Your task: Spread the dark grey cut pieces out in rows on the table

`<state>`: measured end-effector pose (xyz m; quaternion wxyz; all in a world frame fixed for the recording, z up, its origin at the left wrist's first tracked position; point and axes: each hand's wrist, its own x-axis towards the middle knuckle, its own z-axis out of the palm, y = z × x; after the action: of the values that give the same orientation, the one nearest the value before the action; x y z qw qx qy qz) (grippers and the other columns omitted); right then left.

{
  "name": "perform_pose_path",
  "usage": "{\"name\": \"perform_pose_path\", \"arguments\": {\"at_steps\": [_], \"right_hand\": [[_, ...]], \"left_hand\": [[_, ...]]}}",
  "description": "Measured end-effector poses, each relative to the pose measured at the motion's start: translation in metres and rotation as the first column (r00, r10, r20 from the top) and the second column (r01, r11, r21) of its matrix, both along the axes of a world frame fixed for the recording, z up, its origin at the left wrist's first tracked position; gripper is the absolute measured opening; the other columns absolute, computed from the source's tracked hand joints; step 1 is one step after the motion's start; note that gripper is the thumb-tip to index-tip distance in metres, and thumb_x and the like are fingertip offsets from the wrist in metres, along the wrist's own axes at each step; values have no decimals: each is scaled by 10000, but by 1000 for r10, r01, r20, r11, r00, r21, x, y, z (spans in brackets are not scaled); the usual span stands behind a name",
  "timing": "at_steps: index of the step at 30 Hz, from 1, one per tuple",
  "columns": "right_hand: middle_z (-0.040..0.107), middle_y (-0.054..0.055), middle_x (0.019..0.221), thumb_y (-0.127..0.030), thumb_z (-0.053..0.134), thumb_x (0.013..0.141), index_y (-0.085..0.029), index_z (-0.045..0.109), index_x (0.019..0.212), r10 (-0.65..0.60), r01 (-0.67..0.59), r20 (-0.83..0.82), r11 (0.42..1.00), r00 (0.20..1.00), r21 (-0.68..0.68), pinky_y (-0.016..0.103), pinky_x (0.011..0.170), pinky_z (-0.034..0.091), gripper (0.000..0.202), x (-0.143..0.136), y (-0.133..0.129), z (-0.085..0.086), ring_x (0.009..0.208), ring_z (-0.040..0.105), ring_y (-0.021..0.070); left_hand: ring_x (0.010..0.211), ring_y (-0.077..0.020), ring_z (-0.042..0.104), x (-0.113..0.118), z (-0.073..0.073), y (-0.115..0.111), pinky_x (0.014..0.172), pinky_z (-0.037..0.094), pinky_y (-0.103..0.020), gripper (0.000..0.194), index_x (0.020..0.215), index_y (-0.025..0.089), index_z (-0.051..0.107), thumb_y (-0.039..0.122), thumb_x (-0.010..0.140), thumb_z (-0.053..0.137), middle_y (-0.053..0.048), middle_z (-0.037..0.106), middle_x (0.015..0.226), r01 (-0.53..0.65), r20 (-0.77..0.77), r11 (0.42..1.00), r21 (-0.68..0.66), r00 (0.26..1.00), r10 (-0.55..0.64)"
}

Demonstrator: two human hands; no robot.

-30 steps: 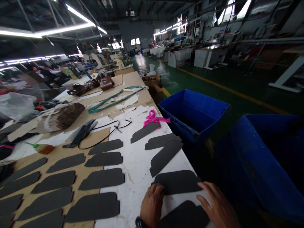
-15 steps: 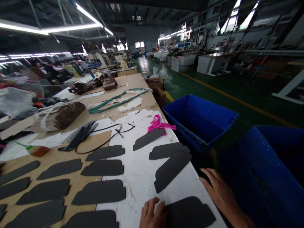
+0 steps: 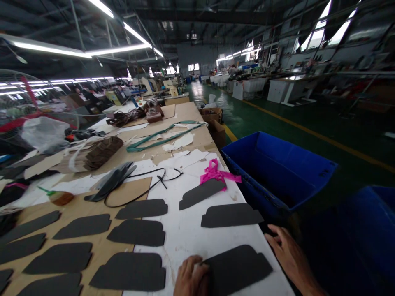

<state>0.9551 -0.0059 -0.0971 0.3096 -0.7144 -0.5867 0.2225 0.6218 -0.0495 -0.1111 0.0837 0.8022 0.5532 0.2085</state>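
Dark grey flat cut panels lie spread on the table (image 3: 182, 230). My left hand (image 3: 191, 275) is at the near edge of the table, its fingers curled at the left end of one dark grey panel (image 3: 239, 267). My right hand (image 3: 288, 253) is just off the table's right edge, fingers apart, with nothing visible in it. Closest to its fingertips is another dark grey panel (image 3: 231, 215). A further panel (image 3: 202, 193) rests against a pink cloth strip (image 3: 214, 172). More panels (image 3: 129, 271) lie in rows on the left.
Blue bins (image 3: 277, 164) stand on the floor right of the table. Across the table lie a black cord (image 3: 135, 201), a bundle of brown strips (image 3: 95, 154), a green-tipped bottle (image 3: 57, 196), a teal strap loop (image 3: 163, 135) and torn paper. Cardboard boxes (image 3: 216, 131) stand beyond.
The diagonal panel that overlapped another by the right edge no longer lies there. The panel at my left hand sits farther from the near edge. The view has shifted slightly.
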Motion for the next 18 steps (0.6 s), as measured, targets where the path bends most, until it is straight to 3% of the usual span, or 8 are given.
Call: {"name": "perform_pose_path", "arguments": {"at_steps": [2, 5, 7, 9, 12, 18], "right_hand": [[618, 122, 1029, -453, 398, 823, -155, 518, 1112, -22, 22, -14, 1000, 1000, -6, 349, 720, 509, 432, 0, 22, -4, 795, 631, 204], [658, 103, 944, -398, 382, 827, -167, 568, 1043, 29, -29, -8, 999, 1000, 21, 357, 756, 501, 367, -3, 52, -5, 818, 638, 214], [679, 59, 889, -347, 399, 818, -213, 616, 931, 90, -90, 2, 995, 996, 47, 332, 774, 493, 280, -7, 61, -3, 847, 636, 202], [685, 20, 816, -314, 417, 812, -244, 638, 818, 154, -155, 18, 986, 988, 59, 296, 738, 497, 232, -10, 63, -1, 806, 640, 181], [675, 13, 780, -296, 402, 838, -245, 638, 817, 181, -190, 101, 978, 978, 81, 280, 682, 501, 242, -15, 62, 1, 760, 637, 171], [641, 68, 986, -319, 468, 849, -225, 591, 1062, 192, -254, 321, 953, 927, 163, 360, 824, 456, 263, -35, 70, 7, 934, 583, 217]], "left_hand": [[1089, -224, 498, -8, 13, 36, 913, 436, -420, 300, 1095, 253, 563, 266, 848, 394, -93, 524, 1177, -139, 63, 990, 23, 989, 138], [1203, -266, 402, -12, 29, 106, 972, 366, -486, 408, 1240, 209, 456, 322, 857, 376, -128, 418, 1299, -272, 33, 962, -3, 962, 272], [1230, -317, 364, -14, 32, 146, 950, 366, -520, 477, 1279, 173, 420, 351, 836, 409, -165, 369, 1341, -327, 12, 944, -31, 945, 328], [1230, -339, 362, -14, 28, 172, 938, 365, -529, 492, 1274, 179, 439, 350, 813, 446, -166, 384, 1341, -344, -14, 936, -70, 939, 344], [1256, -327, 328, -14, 21, 186, 982, 302, -530, 450, 1245, 241, 479, 333, 804, 459, -112, 418, 1338, -324, -52, 940, -108, 946, 320], [1269, -295, 307, -19, 21, 180, 1015, 259, -507, 407, 1221, 298, 501, 335, 818, 451, -63, 412, 1340, -219, -91, 963, -154, 974, 207]]}}
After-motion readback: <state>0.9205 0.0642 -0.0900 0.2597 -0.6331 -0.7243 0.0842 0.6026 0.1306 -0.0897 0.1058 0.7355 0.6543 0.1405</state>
